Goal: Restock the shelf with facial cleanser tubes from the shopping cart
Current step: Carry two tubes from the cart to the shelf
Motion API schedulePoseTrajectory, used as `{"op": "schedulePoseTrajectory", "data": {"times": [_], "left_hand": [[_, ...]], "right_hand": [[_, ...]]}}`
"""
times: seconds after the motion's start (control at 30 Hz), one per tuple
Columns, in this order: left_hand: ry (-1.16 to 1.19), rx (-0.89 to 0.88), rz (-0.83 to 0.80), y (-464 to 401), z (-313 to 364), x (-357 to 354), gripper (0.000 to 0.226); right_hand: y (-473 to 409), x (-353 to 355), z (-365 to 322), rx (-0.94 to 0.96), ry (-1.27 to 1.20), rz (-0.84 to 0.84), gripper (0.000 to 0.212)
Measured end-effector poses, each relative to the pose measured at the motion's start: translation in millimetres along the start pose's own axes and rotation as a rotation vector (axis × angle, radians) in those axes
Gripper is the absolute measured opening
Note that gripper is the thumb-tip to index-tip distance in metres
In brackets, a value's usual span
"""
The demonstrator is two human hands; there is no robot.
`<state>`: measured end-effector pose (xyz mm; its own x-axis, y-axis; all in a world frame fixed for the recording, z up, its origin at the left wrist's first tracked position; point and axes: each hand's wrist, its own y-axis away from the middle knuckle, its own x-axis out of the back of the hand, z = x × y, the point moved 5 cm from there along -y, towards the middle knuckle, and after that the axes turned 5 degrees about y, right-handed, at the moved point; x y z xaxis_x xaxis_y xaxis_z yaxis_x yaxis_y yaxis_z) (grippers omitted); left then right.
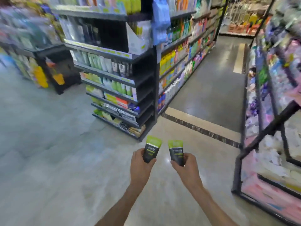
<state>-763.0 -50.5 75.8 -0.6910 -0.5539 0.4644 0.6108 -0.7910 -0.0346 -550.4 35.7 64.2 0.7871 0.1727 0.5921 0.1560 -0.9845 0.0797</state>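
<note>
My left hand and right hand each grip a black-and-green plastic cleanser tube by its base; walking quickly, one could slip.

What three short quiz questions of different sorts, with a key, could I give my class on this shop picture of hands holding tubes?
1. True or false: each hand holds one black and green tube.
2. Multiple choice: the end shelf unit stands (a) behind the person, (b) ahead and left of the hands, (c) under the hands.
3. Fill the gap: the green ends of the tubes point ____ from the person.

Key
1. True: the left hand grips the left tube and the right hand grips the right tube.
2. b
3. away
</note>
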Motion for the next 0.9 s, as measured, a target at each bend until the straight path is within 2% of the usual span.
{"op": "schedulePoseTrajectory", "data": {"times": [0.1,0.2,0.27,0.43,0.5,0.63,0.9], "left_hand": [[0.019,0.036,0.106,-29,-27,60,0.058],[0.038,0.055,0.203,-58,-48,113,0.056],[0.057,0.074,0.270,-81,-60,145,0.055],[0.096,0.111,0.418,-153,-92,211,0.057],[0.103,0.118,0.446,-178,-96,229,0.057],[0.097,0.118,0.465,-249,-102,268,0.054],[0.065,0.124,0.470,-408,-112,327,0.054]], "right_hand": [[-17,-55,-57,0.081,0.005,-0.069,0.036],[-35,-108,-105,0.142,0.006,-0.161,0.054],[-52,-141,-135,0.173,0.000,-0.202,0.058],[-102,-223,-221,0.299,-0.039,-0.298,0.030],[-123,-246,-240,0.310,-0.058,-0.322,0.032],[-183,-308,-280,0.289,-0.053,-0.331,0.057],[-285,-387,-396,0.331,-0.064,-0.354,0.045]]}}
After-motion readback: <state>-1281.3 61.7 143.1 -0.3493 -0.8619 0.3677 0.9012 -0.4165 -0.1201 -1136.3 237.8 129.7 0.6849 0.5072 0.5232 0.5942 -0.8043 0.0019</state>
